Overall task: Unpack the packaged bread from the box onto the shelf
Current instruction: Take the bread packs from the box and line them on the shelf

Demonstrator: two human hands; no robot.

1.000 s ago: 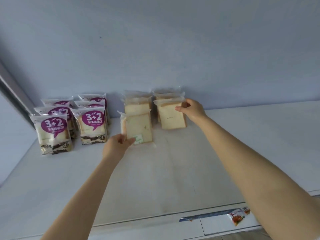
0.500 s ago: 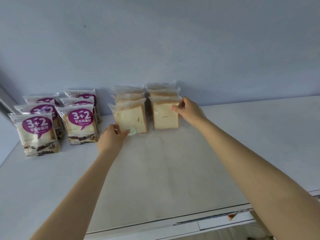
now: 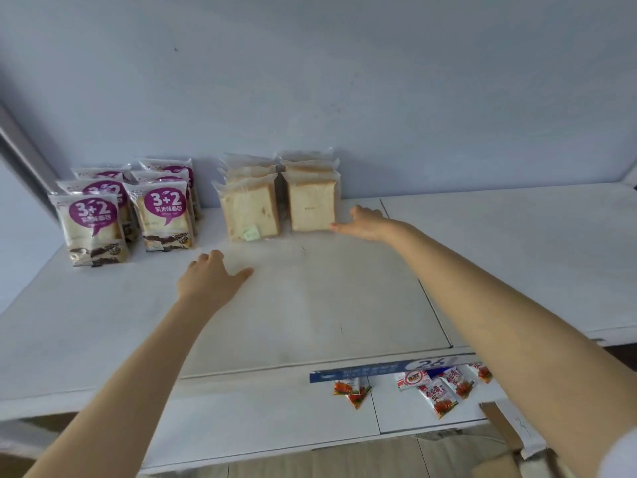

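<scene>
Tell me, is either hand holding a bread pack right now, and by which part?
Neither. The left hand hangs open over the shelf. The right hand is open, fingertips at the lower right corner of the front plain bread pack.

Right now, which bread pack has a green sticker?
The front left clear pack: a green sticker sits at its bottom corner. The pack beside it shows none.

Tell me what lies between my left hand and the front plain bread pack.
Nothing: in the head view only bare white shelf lies between the left hand and the front plain bread pack.
</scene>
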